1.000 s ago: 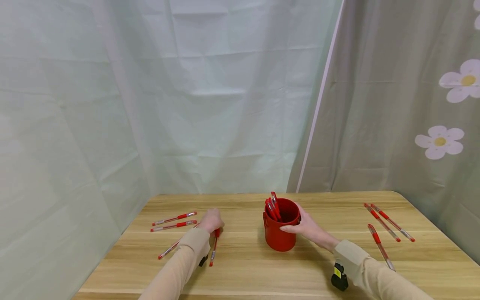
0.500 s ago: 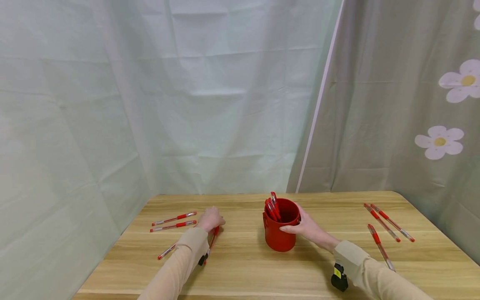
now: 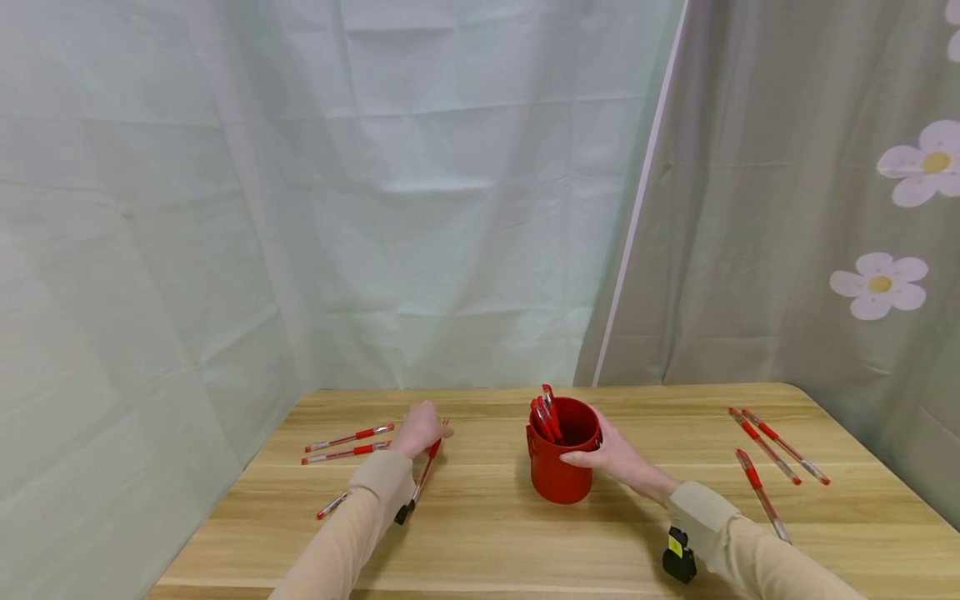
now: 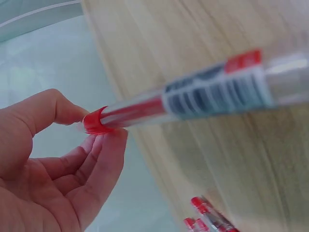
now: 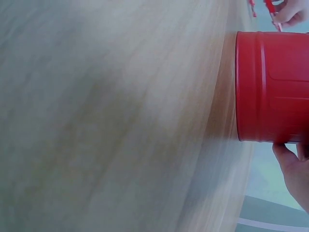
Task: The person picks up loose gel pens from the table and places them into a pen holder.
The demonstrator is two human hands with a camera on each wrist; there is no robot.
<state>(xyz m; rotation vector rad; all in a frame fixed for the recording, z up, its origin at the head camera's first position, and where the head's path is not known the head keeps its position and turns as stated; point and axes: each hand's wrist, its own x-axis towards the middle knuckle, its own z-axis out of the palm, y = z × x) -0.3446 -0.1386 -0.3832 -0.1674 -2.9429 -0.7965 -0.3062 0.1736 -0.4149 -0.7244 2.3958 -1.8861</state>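
Observation:
Between thumb and fingers my left hand point(image 3: 420, 429) pinches a clear gel pen point(image 4: 193, 96) by its red grip end, left of centre over the table. The left wrist view has this pen large and slanting across, a barcode label on its barrel. My right hand point(image 3: 611, 450) holds a red bucket-shaped pen holder point(image 3: 558, 479) at its right side, thumb on the front near the rim. Several red pens point(image 3: 546, 417) lean inside against the holder's left wall. The right wrist view shows the holder's side point(image 5: 280, 87) with fingers curling at its edge.
Left of my left hand lie two pens, an upper pen point(image 3: 360, 435) and a lower pen point(image 3: 352, 452). Another pen point(image 3: 331, 505) is partly hidden by the sleeve. Several pens point(image 3: 763, 492) lie at the right of the wooden table point(image 3: 480, 550). Curtains point(image 3: 465, 250) hang behind.
My left hand has shifted slightly away from me, and the pen in it has swung from lying near the tabletop to a steeper slant. My right hand and the pen holder have stayed put.

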